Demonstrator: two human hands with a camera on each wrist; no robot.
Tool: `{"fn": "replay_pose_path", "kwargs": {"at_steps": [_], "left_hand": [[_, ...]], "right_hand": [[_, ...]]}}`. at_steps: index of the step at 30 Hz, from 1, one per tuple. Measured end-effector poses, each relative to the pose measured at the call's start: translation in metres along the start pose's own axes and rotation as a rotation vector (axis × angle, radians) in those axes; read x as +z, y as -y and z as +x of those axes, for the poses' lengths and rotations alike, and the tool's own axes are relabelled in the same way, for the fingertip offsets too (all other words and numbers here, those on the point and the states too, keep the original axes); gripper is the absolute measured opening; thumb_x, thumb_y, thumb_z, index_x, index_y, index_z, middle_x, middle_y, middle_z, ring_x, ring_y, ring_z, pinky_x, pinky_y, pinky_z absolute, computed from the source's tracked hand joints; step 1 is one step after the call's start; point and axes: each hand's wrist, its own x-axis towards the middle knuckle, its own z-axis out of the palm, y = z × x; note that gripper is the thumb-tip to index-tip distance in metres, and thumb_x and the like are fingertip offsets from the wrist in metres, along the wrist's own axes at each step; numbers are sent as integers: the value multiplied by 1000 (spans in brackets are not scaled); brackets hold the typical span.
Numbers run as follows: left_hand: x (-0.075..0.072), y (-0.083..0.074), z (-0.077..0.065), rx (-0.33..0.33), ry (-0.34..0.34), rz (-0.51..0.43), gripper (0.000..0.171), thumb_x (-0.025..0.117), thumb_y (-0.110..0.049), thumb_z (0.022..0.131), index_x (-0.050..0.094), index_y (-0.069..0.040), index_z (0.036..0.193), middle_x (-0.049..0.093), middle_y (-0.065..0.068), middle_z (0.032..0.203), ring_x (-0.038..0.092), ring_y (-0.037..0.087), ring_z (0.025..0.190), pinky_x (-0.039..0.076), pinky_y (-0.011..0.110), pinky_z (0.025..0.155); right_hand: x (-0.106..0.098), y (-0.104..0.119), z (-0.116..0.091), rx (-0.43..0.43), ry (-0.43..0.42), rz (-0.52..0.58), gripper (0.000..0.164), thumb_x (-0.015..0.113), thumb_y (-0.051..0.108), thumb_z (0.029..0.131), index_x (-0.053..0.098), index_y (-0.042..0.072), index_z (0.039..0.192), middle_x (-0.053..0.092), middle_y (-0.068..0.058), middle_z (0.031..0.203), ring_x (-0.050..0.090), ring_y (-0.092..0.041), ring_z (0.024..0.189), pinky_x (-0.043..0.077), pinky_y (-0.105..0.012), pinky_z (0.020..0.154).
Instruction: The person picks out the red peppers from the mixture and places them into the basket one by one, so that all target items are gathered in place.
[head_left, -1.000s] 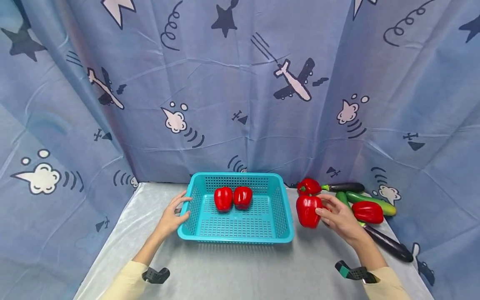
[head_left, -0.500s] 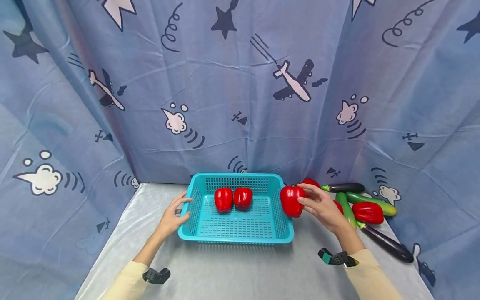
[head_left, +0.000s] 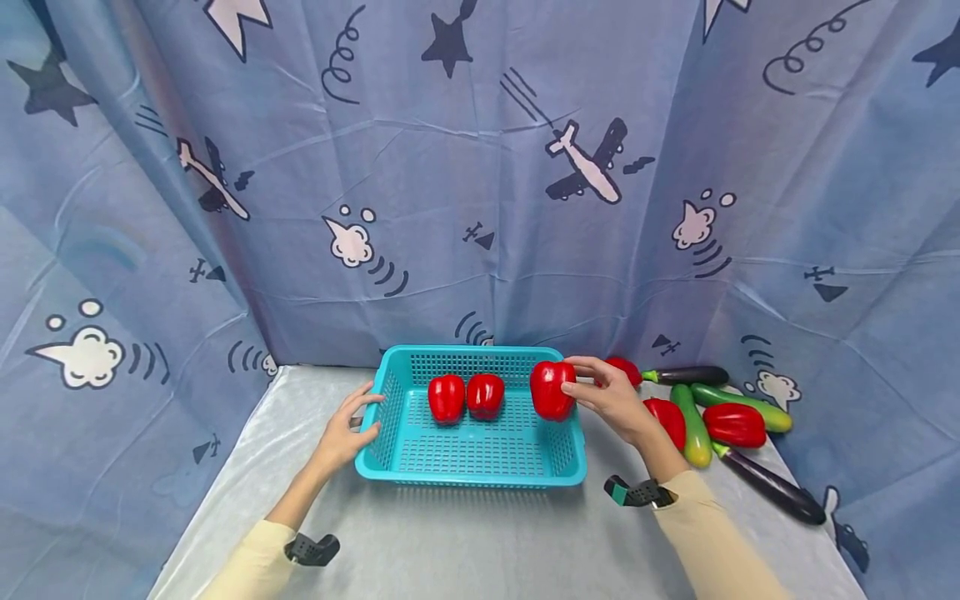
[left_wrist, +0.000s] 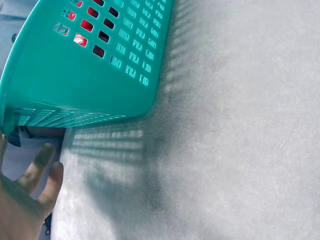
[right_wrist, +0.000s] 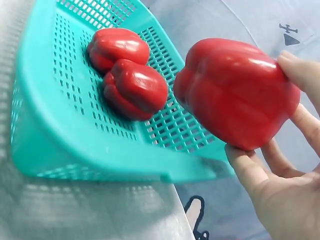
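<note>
A turquoise plastic basket (head_left: pixel 472 479) stands on the table with two red bell peppers inside, a left pepper (head_left: pixel 447 399) and a right pepper (head_left: pixel 485 396), side by side. My right hand (head_left: pixel 611 400) holds a third red bell pepper (head_left: pixel 552 391) between thumb and fingers, raised over the basket's right end. In the right wrist view this held pepper (right_wrist: pixel 237 95) hangs above the rim, apart from the other two. At the basket's left rim is my left hand (head_left: pixel 341 433), fingers spread; the left wrist view shows its fingers (left_wrist: pixel 42 175) extended, with any contact partly out of frame.
Right of the basket lie more red bell peppers (head_left: pixel 735 425), green cucumber-like vegetables (head_left: pixel 693 425) and two eggplants, a front eggplant (head_left: pixel 776 487) and a back eggplant (head_left: pixel 693 375). A blue patterned curtain (head_left: pixel 480 208) hangs behind the table (head_left: pixel 480 542).
My right hand has carried the red bell pepper leftward from beside the basket, past its right rim, to above its interior. The left hand and the basket have stayed in place.
</note>
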Motion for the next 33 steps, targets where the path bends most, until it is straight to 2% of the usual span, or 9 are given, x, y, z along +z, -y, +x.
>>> {"fn": "replay_pose_path", "kwargs": {"at_steps": [5, 13, 20, 27, 33], "left_hand": [[1, 1, 0, -11, 3, 3, 46, 68, 9, 90, 61, 1, 135, 30, 21, 160, 54, 45, 123, 52, 56, 94], [0, 0, 0, 8, -1, 16, 45, 68, 10, 91, 61, 2, 134, 31, 23, 159, 48, 45, 130, 50, 56, 96], [0, -4, -1, 30, -14, -12, 43, 69, 10, 90, 62, 3, 132, 32, 26, 157, 52, 47, 125, 52, 57, 93], [0, -2, 0, 20, -9, -8, 44, 69, 10, 90, 62, 1, 132, 32, 24, 158, 50, 45, 128, 51, 57, 95], [0, 0, 0, 13, -1, -5, 46, 68, 10, 90, 60, 3, 134, 30, 23, 160, 50, 47, 126, 50, 58, 96]], "right_hand": [[9, 0, 10, -13, 16, -30, 56, 78, 13, 90, 56, 2, 141, 50, -24, 139, 58, -43, 119, 53, -57, 92], [25, -2, 24, -13, 11, -75, 56, 78, 16, 91, 57, 2, 141, 53, -21, 139, 59, -42, 118, 53, -53, 95], [36, -4, 31, -21, -13, -130, 51, 80, 18, 90, 62, 5, 136, 57, -19, 136, 58, -44, 118, 50, -60, 96], [45, -8, 39, -47, -40, -204, 50, 80, 18, 90, 64, 4, 136, 60, -19, 134, 55, -44, 122, 53, -52, 94], [52, -8, 43, -79, -16, -264, 46, 81, 13, 89, 65, -1, 130, 61, -21, 131, 57, -41, 120, 52, -50, 98]]}}
